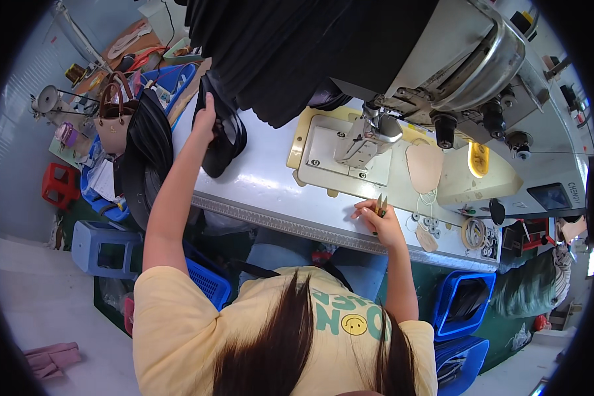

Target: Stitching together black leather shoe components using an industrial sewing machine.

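My left hand (206, 119) reaches to the far left part of the white sewing table (270, 178) and is closed on a black, curved piece (223, 148) with a strap-like loop, perhaps leather. Its lower end lies on the table. At the front edge, my right hand (384, 224) holds a small pair of thread snips (381, 206), blades pointing up and away from me. Beyond it stands an industrial sewing machine (369, 142), its needle area over a metal plate. A thick stack of black pieces (284, 59) hangs at the top of the view, partly covering the table.
More black strips (148, 145) drape over the table's left end, beside a beige handbag (114, 125). A pale flat piece (424, 166) and rings of tape (473, 233) lie right of the machine plate. Blue baskets (465, 300) and a blue stool (105, 247) stand on the floor.
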`<control>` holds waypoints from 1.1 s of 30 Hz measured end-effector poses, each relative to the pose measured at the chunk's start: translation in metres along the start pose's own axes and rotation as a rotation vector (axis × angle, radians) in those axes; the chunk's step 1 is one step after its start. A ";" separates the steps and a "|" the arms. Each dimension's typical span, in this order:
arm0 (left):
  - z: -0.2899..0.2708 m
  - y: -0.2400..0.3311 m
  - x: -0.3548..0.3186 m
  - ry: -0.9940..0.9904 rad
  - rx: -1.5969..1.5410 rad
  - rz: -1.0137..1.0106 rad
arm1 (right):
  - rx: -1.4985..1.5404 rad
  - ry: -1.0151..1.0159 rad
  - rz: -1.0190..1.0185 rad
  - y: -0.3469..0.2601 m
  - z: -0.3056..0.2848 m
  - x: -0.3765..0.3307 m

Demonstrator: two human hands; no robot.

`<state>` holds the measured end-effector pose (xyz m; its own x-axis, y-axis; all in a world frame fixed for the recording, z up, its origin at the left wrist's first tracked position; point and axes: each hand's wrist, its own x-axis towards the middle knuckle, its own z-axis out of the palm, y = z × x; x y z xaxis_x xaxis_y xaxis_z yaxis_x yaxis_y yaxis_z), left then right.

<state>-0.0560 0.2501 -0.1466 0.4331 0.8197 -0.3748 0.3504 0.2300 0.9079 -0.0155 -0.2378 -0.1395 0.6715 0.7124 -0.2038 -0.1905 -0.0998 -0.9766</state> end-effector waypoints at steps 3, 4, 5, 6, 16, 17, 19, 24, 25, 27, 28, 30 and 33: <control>-0.032 0.027 -0.048 -0.147 0.423 0.186 | -0.004 -0.012 0.016 -0.002 0.000 0.002; -0.045 0.040 -0.067 -0.125 0.550 0.259 | -0.013 -0.015 0.031 -0.002 0.001 0.003; -0.059 0.050 -0.089 -0.100 0.677 0.332 | -0.022 -0.020 0.044 -0.002 0.002 0.005; -0.066 0.055 -0.109 -0.085 0.661 0.367 | -0.067 -0.038 0.046 -0.004 0.004 0.006; -0.015 -0.004 -0.288 -1.031 -0.518 -0.013 | 0.059 0.189 -0.569 -0.042 0.118 0.043; -0.007 -0.004 -0.293 -1.072 -0.600 -0.082 | 0.064 0.201 -0.569 -0.042 0.115 0.044; 0.005 -0.015 -0.279 -0.922 -0.369 0.042 | 0.122 0.328 -0.607 -0.043 0.110 0.044; 0.052 0.003 -0.304 -0.491 0.231 1.305 | -0.228 0.540 -0.861 -0.059 0.087 0.035; 0.066 0.005 -0.313 -0.548 0.292 1.377 | -0.229 0.543 -0.855 -0.068 0.088 0.028; 0.099 -0.003 -0.312 -0.556 0.097 1.360 | -0.436 0.643 -1.033 -0.079 0.087 0.019; 0.115 -0.009 -0.304 -0.465 0.006 1.391 | -0.453 0.635 -1.014 -0.078 0.081 0.020; 0.120 -0.013 -0.296 -0.502 -0.042 1.351 | -0.534 0.594 -1.032 -0.080 0.070 0.018; 0.112 0.005 -0.286 -0.391 0.114 1.449 | -0.713 0.448 -0.976 -0.098 0.044 0.005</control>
<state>-0.0851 -0.0422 -0.0561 0.6324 0.1033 0.7677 -0.5104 -0.6899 0.5133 -0.0247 -0.1939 -0.0416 0.5229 0.4199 0.7418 0.8419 -0.1185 -0.5265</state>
